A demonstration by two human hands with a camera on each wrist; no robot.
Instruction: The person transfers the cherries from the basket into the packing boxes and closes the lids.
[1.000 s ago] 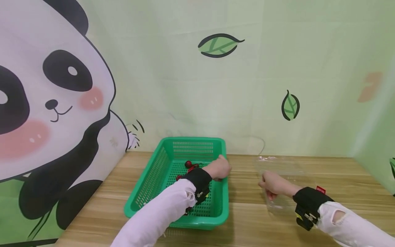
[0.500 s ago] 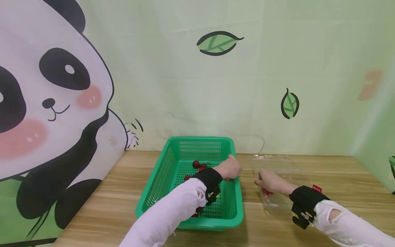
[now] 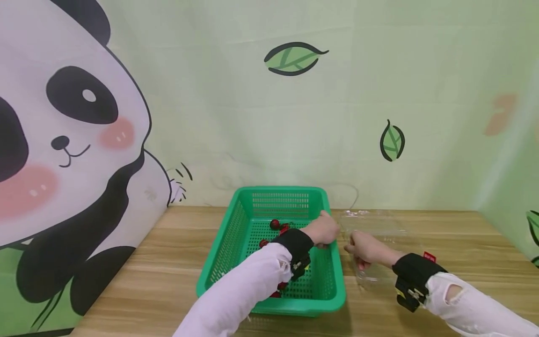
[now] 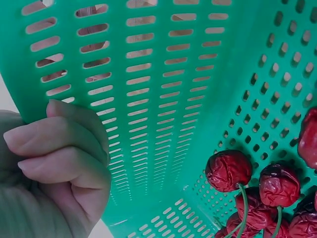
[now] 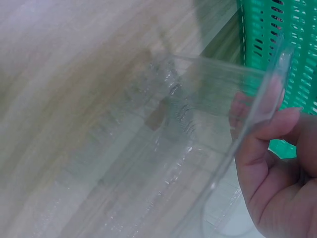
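My left hand [image 3: 322, 230] grips the right rim of a green plastic basket [image 3: 229, 248]; the left wrist view shows the curled fingers [image 4: 59, 136] at its slotted wall. Inside lie several dark red, wrinkled cherry-like fruits [image 4: 229, 170], some with thin green stems. My left forearm hides part of them in the head view. Close to the basket's right side, my right hand [image 3: 369, 248] holds the left edge of a clear plastic box [image 3: 381, 222]. In the right wrist view, thumb and fingers [image 5: 277, 124] pinch its rim.
Both things stand on a wood-grain table [image 3: 160, 262]. Behind it hangs a pale green cloth backdrop [image 3: 236, 117] with a printed panda and leaves. A narrow gap separates basket and box.
The green basket has slid right, nearer the clear box, with my left hand on its rim. My right hand has stayed nearly in place on the box. The view has turned slightly.
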